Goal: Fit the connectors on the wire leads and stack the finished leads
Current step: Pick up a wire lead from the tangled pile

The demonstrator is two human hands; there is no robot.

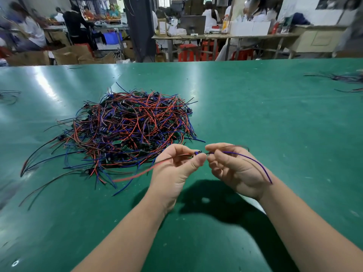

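Observation:
A big tangled pile of red, blue and black wire leads (129, 130) with small dark connectors lies on the green table (275, 118), left of centre. In front of it, above the table, my left hand (172, 173) pinches a small dark connector (197, 153) between thumb and fingers; a red lead (137, 174) trails from it down to the left. My right hand (233, 169) pinches a blue lead (255, 161) right beside the connector, and the lead arcs over my wrist to the right. A thin dark lead runs along with it.
A few loose dark leads (341, 78) lie at the table's far right edge, and a few more leads (8, 96) lie at the far left. Beyond the table's back edge are people at workbenches, cardboard boxes and red stools (188, 53).

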